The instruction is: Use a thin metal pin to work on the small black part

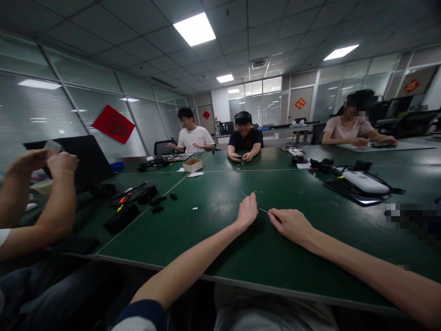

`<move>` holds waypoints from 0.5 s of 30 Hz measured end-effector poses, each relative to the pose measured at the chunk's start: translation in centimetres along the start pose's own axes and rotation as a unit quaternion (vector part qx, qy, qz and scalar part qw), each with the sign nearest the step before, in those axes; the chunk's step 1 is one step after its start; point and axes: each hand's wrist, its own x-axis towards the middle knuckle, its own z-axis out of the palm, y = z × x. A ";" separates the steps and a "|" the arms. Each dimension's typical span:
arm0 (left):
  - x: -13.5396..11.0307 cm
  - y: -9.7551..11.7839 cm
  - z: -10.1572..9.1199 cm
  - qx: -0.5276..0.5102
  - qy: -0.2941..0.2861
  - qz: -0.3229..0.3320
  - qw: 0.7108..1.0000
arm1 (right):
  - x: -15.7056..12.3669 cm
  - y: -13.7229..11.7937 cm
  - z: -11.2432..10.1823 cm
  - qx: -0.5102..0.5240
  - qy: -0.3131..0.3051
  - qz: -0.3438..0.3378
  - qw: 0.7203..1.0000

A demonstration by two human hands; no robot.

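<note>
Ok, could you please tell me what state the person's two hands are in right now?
Left hand: closed, pinching a thin strand.
Right hand: closed, pinching the same strand.

A drop ceiling (262, 32) of grey tiles spans the room, set with flat light panels (194, 29) that give an even white light. Down the left side run glass partitions (148, 124) backed by lowered blinds (37, 119), with a red banner (113, 124) hung on them. Past the far edge of the green table (220, 207) stand a black office chair (163, 147) and a long counter (285, 130) — behind them, more glazing (262, 103). Tan wall panels (305, 115) toward the right carry red diamond signs (411, 85).
</note>
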 end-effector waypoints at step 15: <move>-0.5 0.6 -0.1 -0.081 -0.012 -0.049 0.995 | 0.7 0.2 0.0 0.000 -0.006 0.054 0.999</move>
